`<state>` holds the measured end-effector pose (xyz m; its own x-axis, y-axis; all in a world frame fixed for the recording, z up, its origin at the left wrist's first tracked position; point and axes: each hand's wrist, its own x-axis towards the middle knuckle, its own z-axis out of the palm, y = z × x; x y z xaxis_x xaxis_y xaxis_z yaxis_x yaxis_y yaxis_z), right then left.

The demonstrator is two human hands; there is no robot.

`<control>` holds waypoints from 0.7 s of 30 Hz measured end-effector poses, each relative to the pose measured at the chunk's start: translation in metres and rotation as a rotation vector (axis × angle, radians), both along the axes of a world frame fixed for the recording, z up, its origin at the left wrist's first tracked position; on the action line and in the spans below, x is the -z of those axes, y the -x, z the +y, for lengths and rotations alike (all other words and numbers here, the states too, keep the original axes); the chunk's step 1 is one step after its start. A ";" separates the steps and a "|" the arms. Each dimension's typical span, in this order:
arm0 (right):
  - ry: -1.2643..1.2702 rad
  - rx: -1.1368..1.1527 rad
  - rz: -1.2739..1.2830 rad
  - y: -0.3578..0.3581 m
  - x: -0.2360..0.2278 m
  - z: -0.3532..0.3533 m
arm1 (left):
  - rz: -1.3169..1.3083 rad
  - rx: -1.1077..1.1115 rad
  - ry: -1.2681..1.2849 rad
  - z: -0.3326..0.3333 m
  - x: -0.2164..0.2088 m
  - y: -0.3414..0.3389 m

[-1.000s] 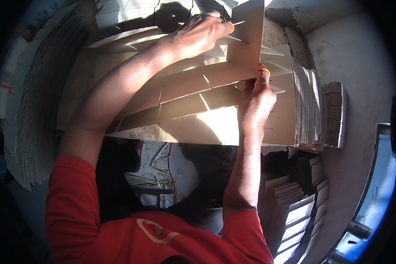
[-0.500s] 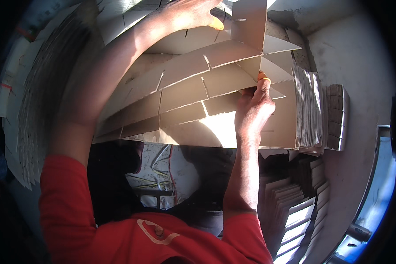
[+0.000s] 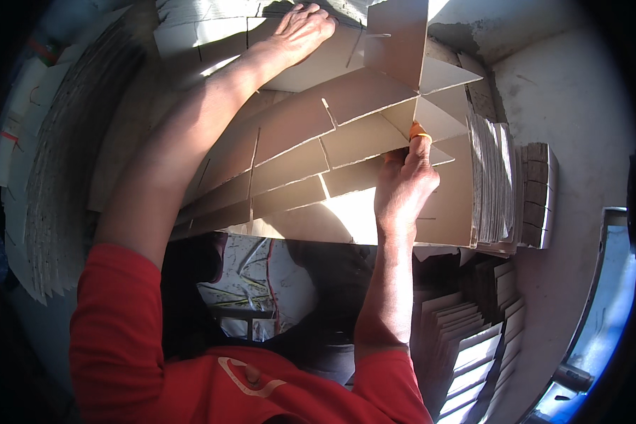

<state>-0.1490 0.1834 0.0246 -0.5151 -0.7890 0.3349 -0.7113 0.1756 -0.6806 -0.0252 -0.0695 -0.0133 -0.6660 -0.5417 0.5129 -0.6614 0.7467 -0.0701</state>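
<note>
Several slotted cardboard strips (image 3: 290,145) stand side by side in front of me, fanned out toward the left. An upright cardboard crosspiece (image 3: 396,42) crosses them at their right end. My right hand (image 3: 406,184) is closed on the strips just below that crossing, with orange covers on its thumb and a finger. Over the slotted cardboard sheets (image 3: 222,35) at the back is my left hand (image 3: 305,32). Its fingers are bent and slightly apart, its thumb is hidden, and no held piece shows.
A stack of cardboard sheets (image 3: 498,184) stands to the right, beside a bundle of slotted pieces (image 3: 537,194). Another tall stack (image 3: 63,155) rises at the left. More cardboard pieces (image 3: 466,346) stand low at the right, near the wall (image 3: 572,134).
My left hand has moved left, away from the crosspiece, to the sheets at the back. My right hand keeps its grip; the strips have shifted slightly.
</note>
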 end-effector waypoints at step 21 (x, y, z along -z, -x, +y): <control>-0.029 -0.028 0.003 -0.004 -0.005 0.003 | 0.088 0.217 0.150 0.008 -0.011 -0.010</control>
